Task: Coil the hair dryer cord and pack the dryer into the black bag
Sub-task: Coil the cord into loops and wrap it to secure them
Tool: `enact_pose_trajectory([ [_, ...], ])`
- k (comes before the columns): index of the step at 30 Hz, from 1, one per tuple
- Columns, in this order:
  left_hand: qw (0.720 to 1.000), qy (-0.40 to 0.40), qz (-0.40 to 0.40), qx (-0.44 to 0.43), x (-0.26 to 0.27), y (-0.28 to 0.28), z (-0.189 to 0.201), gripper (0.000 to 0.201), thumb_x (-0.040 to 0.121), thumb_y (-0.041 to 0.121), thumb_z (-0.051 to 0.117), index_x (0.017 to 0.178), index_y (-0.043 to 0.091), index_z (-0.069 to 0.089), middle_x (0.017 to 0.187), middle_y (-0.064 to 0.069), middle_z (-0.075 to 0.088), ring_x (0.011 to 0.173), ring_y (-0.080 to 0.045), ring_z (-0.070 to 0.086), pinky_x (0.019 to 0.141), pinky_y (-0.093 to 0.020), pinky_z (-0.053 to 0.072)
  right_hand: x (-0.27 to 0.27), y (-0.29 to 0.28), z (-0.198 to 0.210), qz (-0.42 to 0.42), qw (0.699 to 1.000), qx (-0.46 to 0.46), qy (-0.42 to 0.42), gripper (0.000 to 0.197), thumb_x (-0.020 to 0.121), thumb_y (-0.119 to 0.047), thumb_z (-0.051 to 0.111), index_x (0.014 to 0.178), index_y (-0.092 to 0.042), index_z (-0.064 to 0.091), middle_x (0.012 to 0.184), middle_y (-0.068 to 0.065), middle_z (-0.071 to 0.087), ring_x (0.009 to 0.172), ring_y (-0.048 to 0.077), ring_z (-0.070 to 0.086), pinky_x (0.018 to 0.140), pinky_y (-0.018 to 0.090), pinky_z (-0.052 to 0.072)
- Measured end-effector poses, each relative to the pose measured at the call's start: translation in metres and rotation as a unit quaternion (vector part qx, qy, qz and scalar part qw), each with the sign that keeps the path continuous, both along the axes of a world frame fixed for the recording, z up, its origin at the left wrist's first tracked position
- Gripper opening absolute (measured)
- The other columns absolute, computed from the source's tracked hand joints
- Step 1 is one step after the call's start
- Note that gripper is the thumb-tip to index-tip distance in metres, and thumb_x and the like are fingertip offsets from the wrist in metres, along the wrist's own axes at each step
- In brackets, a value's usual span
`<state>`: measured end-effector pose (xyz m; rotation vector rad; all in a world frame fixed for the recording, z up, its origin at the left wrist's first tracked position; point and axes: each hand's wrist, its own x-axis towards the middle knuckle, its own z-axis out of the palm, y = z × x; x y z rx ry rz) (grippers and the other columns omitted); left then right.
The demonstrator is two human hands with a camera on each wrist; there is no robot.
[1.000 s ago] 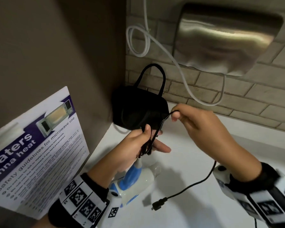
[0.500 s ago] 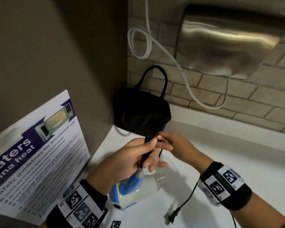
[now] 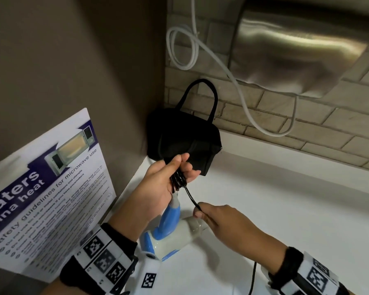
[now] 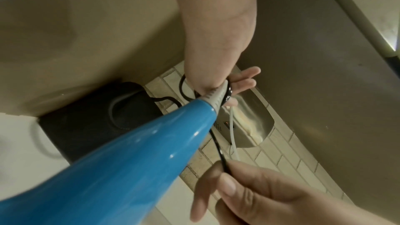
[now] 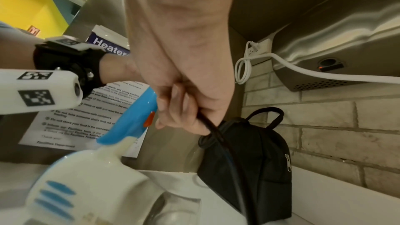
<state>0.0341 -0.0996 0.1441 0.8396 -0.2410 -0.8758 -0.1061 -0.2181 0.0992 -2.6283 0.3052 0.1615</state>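
A white bench [image 3: 275, 209] sits in a corner of tan wall and brick tile, under a steel wall dryer [image 3: 303, 45]. On it stands one black bag [image 3: 200, 152], against the corner, and one blue-and-white dryer [image 3: 175, 233], lying below the two hands. The left hand [image 3: 158, 184] is closed round a bunch of gathered cord [image 3: 192, 198] loops above the dryer's handle. The right hand [image 3: 217, 218] pinches the loose length just below. Coiling looks partly done: a tail still trails off the near edge, plug out of view. Packing the dryer into the bag has not begun.
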Motion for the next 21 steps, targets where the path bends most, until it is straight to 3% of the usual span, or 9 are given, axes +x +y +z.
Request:
enact_pose_trajectory([
  [2,1.000,-0.004,-0.020,0.007,0.001,0.001,0.001,0.023,0.102,0.011,0.040,0.098,0.001,0.060,0.052,0.004,0.053,0.047,-0.008,0.053,0.074,-0.031,0.062,-0.005,-0.005,0.001,-0.015,1.000,-0.008,0.000,0.022,0.102,-0.041,0.029,0.098,-0.030,0.047,0.064,-0.009,0.047,0.067,0.019,0.047,0.070,0.037,0.046],
  [5,0.996,-0.032,-0.078,0.019,0.000,0.005,0.006,0.028,0.103,0.016,0.036,0.093,0.004,0.060,0.042,0.009,0.038,0.039,-0.005,0.037,0.065,-0.024,0.058,-0.006,-0.015,0.003,-0.036,0.999,0.020,0.003,0.024,0.101,-0.038,0.034,0.100,-0.029,0.057,0.063,-0.018,0.052,0.062,0.005,0.048,0.075,0.034,0.048],
  [8,0.990,-0.038,-0.137,-0.002,0.000,0.008,0.005,0.024,0.100,0.020,0.042,0.088,0.006,0.058,0.038,0.012,0.034,0.036,-0.003,0.033,0.062,-0.023,0.055,0.000,-0.020,0.015,-0.044,0.981,0.188,-0.008,0.027,0.100,-0.034,0.041,0.110,-0.022,0.063,0.077,-0.014,0.060,0.066,-0.003,0.054,0.071,0.022,0.049],
  [10,0.980,-0.041,-0.191,-0.024,0.000,0.008,0.002,0.024,0.097,0.021,0.044,0.083,0.009,0.059,0.038,0.013,0.035,0.036,-0.002,0.034,0.062,-0.023,0.054,0.006,-0.019,0.027,-0.046,0.940,0.336,-0.030,0.034,0.099,-0.039,0.037,0.119,-0.023,0.059,0.096,-0.007,0.067,0.081,0.003,0.062,0.076,0.020,0.047],
  [12,0.968,-0.056,-0.243,-0.037,-0.003,0.008,0.000,0.028,0.096,0.021,0.040,0.079,0.013,0.060,0.038,0.015,0.036,0.037,-0.002,0.035,0.062,-0.022,0.052,0.012,-0.015,0.038,-0.033,0.886,0.458,-0.055,0.040,0.099,-0.043,0.029,0.121,-0.025,0.057,0.105,-0.004,0.067,0.094,0.012,0.063,0.084,0.028,0.047],
  [15,0.947,-0.072,-0.305,-0.065,-0.005,0.007,-0.003,0.025,0.098,0.023,0.046,0.079,0.016,0.060,0.041,0.017,0.041,0.039,-0.001,0.040,0.067,-0.024,0.054,0.022,-0.008,0.052,-0.032,0.814,0.574,-0.086,0.048,0.099,-0.038,0.026,0.126,-0.012,0.056,0.107,0.012,0.063,0.093,0.028,0.057,0.078,0.030,0.050],
  [17,0.939,-0.059,-0.326,-0.093,-0.002,0.008,-0.005,0.019,0.095,0.029,0.056,0.081,0.016,0.060,0.043,0.017,0.045,0.044,-0.002,0.045,0.074,-0.025,0.055,0.025,-0.009,0.056,-0.034,0.817,0.567,-0.100,0.050,0.099,-0.040,0.030,0.125,-0.005,0.056,0.109,0.018,0.061,0.095,0.033,0.055,0.081,0.033,0.051],
  [21,0.933,-0.056,-0.341,-0.103,0.005,0.009,-0.009,0.021,0.094,0.033,0.056,0.080,0.018,0.058,0.046,0.017,0.050,0.051,-0.004,0.052,0.082,-0.026,0.054,0.025,-0.014,0.056,-0.030,0.870,0.484,-0.089,0.055,0.091,-0.050,0.041,0.116,-0.004,0.058,0.104,0.014,0.062,0.100,0.027,0.058,0.098,0.049,0.043],
])
